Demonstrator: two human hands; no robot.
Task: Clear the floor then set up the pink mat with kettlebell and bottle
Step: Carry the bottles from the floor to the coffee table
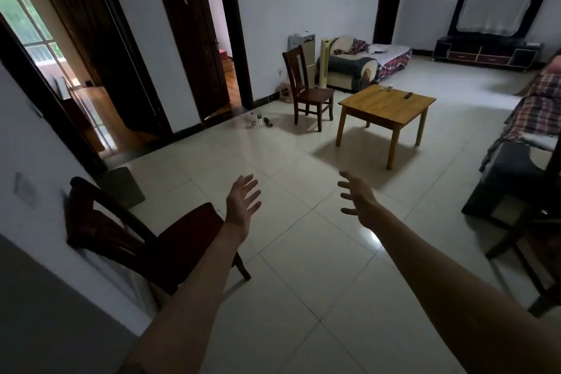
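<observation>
Both my arms reach forward over the pale tiled floor [303, 267]. My left hand [243, 202] is open with fingers spread, just right of a dark wooden chair [127, 234] that stands by the left wall. My right hand [356, 196] is also open and holds nothing. Far off by the doorway, clear plastic bottles [254, 119] stand on the floor with a small dark object [268, 122] lying beside them. I see no pink mat or kettlebell.
A light wooden low table [387, 108] stands centre right, a second wooden chair [306, 89] behind it. A sofa with a plaid cover [528, 130] lines the right side. An armchair [349, 65] and TV cabinet [485, 53] stand at the back. Dark doors open at left.
</observation>
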